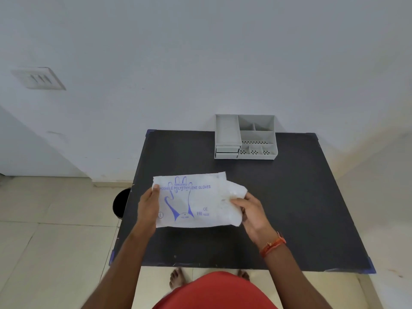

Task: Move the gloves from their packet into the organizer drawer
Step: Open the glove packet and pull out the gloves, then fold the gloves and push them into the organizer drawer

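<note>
The packet (191, 200) of disposable polyethylene gloves was held flat and face-up over the near half of the black table (289, 197), its blue printed hand and lettering readable to the person. The left hand (148, 208) pinched the packet's left edge, thumb on top near the upper corner. That looked like an anchoring hold, keeping the thin plastic taut. The right hand (249, 211) was closed on a crumpled white wad (234, 192) bulging from the packet's right end — most likely the gloves themselves at the open mouth, though film and gloves could not be told apart there. A red thread band (273, 244) circled the right wrist.

The grey organizer (245, 137) stood at the far edge of the table against the wall, well apart from the packet. Its open compartments — a long tray on the left, divided bins and small perforated cells on the right — all appeared empty. Two shallow drawers (227, 152) sat below the left tray, and both looked shut, so a drawer would probably need pulling out before anything went in. No glove lay on the table or in the organizer; the transfer had not yet begun.
</note>
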